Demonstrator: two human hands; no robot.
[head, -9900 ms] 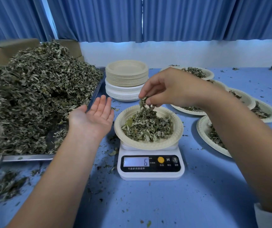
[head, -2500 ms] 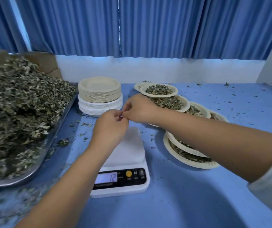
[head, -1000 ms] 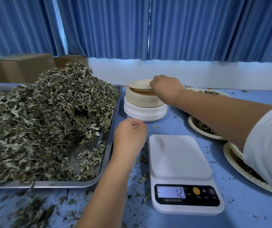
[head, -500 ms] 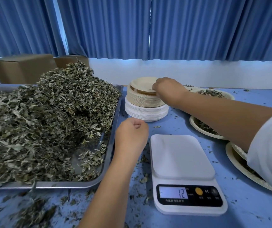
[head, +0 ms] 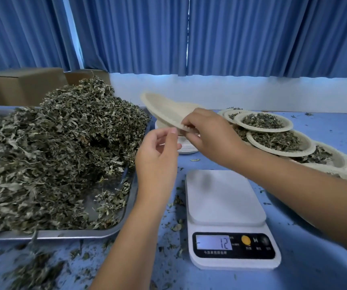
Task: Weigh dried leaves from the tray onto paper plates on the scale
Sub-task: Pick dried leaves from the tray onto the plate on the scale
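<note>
1. While the blue surface [head: 315, 268] fills the lower frame, speckled with leaf crumbs [head: 175, 226], blue curtains [head: 241, 38] hang right across the top, with a white wall strip [head: 252, 91] beneath them.
2. Upper left, two cardboard boxes [head: 21, 84] sit behind a metal tray [head: 63, 234], and that tray is heaped high with dried leaves [head: 53, 143].
3. Bottom centre, there's the white scale [head: 225, 197]: platform bare, display reading 12.
4. Along the right edge runs an overlapping row of filled plates [head: 250, 141], each one carrying leaves.
5. Now the action: the right grip [head: 208, 132], mid-frame, pinches the near rim of a paper plate [head: 166, 109]. The plate is off the surface and tilted, its far edge rising toward the upper left, with the stack of plates [head: 187, 147] peeking out below it and the scale lower in the frame.
6. The left grip [head: 158, 152] sits just left of and below the right one, fingers loosely curled, holding nothing. Its forefinger tip is right by the plate's near rim, though whether it touches I cannot tell.
</note>
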